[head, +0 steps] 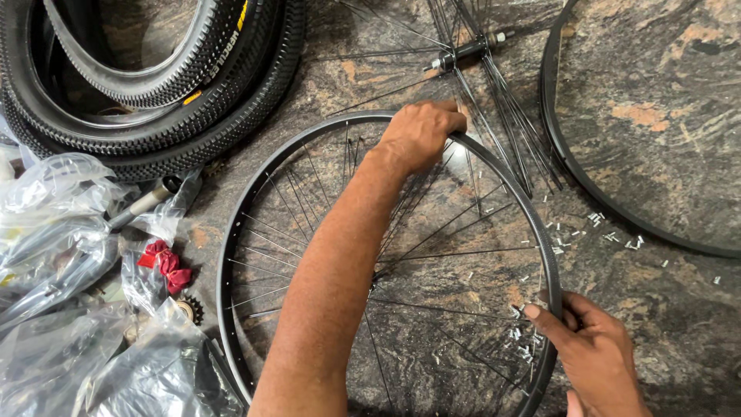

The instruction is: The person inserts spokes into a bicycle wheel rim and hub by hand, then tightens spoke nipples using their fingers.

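Note:
A black bicycle wheel rim (225, 270) with thin spokes lies flat on the mottled stone floor. My left hand (421, 131) reaches across the wheel and is closed over the rim's far edge. At the near right, my right hand (594, 355) grips the same rim, thumb on its inner side. Small silver spoke nipples (525, 340) lie inside the rim just by that thumb.
A hub with a loose fan of spokes (463, 52) lies beyond the wheel. A second bare rim (545, 77) lies at the right, with more nipples (610, 235) scattered beside it. Stacked knobbly tyres (154, 131) are at top left; clear plastic bags (54, 232), a red scrap (166, 262) and a small sprocket (189, 309) lie left.

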